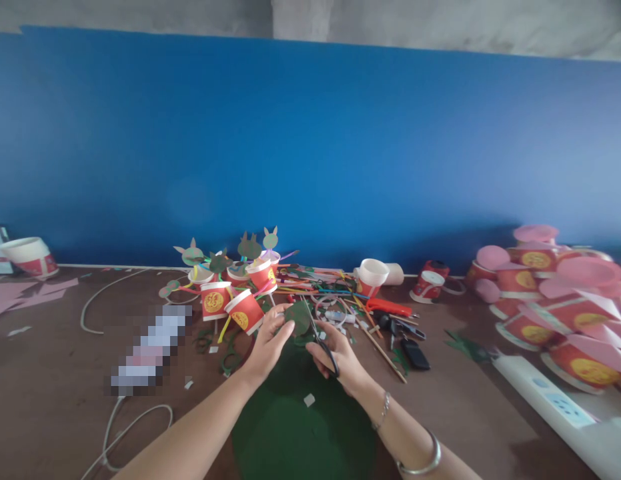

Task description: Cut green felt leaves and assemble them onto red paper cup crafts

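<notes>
Between thumb and fingers, my left hand [271,340] pinches a round piece of dark green paper [299,319]. My right hand [343,360] is closed around the black handles of a pair of scissors [330,355]. The scissor blades point up and away, right at the paper's right edge. Below both hands spreads a large dark green sheet [305,427] with a small white scrap [309,400] on it. Just left of my left hand stand red-and-white paper cups [244,312], several with green animal-head cutouts [192,256] on coloured stems.
Coloured sticks [320,283], a red cutter [390,307], keys [407,327] and a black fob [415,353] lie beyond my right hand. Pink-trimmed cups [535,333] crowd the right side beside a white power strip [545,393]. A blue wall [310,147] closes the back.
</notes>
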The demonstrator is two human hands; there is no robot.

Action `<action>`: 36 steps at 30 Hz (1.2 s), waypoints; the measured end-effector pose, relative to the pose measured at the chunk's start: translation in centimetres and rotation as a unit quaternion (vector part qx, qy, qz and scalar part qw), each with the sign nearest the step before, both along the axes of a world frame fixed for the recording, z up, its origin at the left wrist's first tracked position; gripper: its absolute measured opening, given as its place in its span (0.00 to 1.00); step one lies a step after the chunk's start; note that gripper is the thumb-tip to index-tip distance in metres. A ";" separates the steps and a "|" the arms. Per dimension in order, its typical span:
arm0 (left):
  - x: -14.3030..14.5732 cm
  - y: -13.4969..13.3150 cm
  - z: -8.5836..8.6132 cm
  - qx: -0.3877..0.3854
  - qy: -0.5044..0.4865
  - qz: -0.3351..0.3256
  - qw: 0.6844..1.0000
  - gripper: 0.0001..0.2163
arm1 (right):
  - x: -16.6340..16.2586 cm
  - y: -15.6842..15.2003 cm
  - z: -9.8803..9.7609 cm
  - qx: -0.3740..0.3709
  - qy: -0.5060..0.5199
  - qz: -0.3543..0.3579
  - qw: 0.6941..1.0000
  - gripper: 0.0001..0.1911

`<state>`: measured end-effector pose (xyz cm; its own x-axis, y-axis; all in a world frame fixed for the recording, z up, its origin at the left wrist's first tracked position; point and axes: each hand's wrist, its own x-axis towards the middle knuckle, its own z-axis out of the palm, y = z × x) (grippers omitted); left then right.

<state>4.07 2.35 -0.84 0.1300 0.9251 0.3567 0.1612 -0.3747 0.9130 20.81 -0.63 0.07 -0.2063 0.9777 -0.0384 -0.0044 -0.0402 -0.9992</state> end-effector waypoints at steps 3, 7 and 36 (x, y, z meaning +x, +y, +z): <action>0.0 0.0 0.1 0.002 0.006 0.005 1.000 0.12 | 0.1 0.0 -0.1 -0.001 0.000 0.000 1.000 0.30; 0.0 -0.1 0.5 0.000 0.011 -0.005 1.000 0.11 | 0.2 0.1 -0.4 -0.006 0.006 0.005 1.000 0.31; -0.1 0.2 0.2 0.005 -0.004 -0.005 1.000 0.11 | 0.2 -0.1 -0.3 -0.021 0.015 0.016 1.000 0.31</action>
